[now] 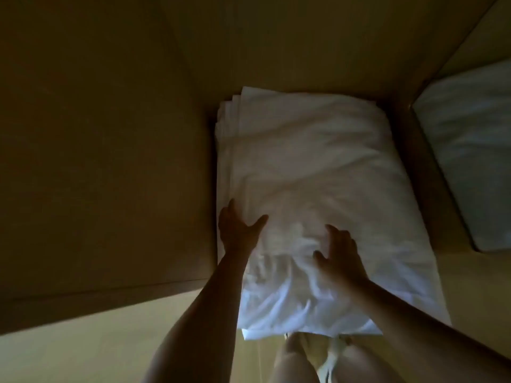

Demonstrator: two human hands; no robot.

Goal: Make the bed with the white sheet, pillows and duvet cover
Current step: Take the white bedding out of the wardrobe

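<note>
Folded white cotton sheet stack (312,189) lies in a tan wooden recess (110,161), long axis running away from the person, far end against the back wall. Left hand (239,230), fingers spread, rests on its near-left edge. Right hand (338,255), fingers loosely spread, presses the crumpled near middle. Pale pillow (467,161) lies right of the stack.

We have both bare arms stretched forward and down, our left hand (240,229) spread flat with thumb splayed, our right hand (338,252) open beside it, fingers loosely bent, knees below.
</note>
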